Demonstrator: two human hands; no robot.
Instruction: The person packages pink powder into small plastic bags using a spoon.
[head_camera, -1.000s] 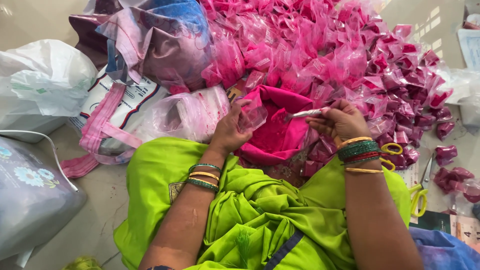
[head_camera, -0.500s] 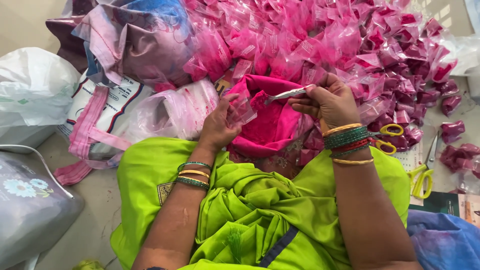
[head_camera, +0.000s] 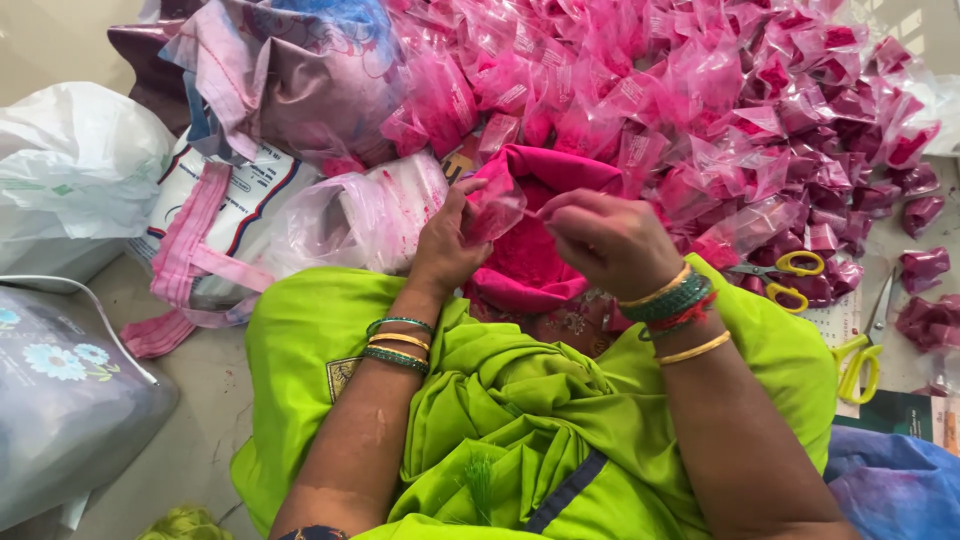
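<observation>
My left hand pinches a small clear plastic pouch dusted with pink powder and holds it upright over my lap. My right hand is closed around a thin spoon, which is almost wholly hidden by the fingers, with only its tip showing at the pouch's mouth. Just below both hands lies a heap of bright pink powder in an open bag. Both wrists wear bangles, and a green garment covers my lap.
A big pile of filled pink pouches spreads behind and to the right. Yellow-handled scissors and a second pair lie at the right. White plastic bags, a pink-handled cloth bag and a grey flowered bag sit at the left.
My right hand has moved left and down with the spoon, from above the powder heap to the mouth of the pouch. My left hand has kept hold of the pouch.
</observation>
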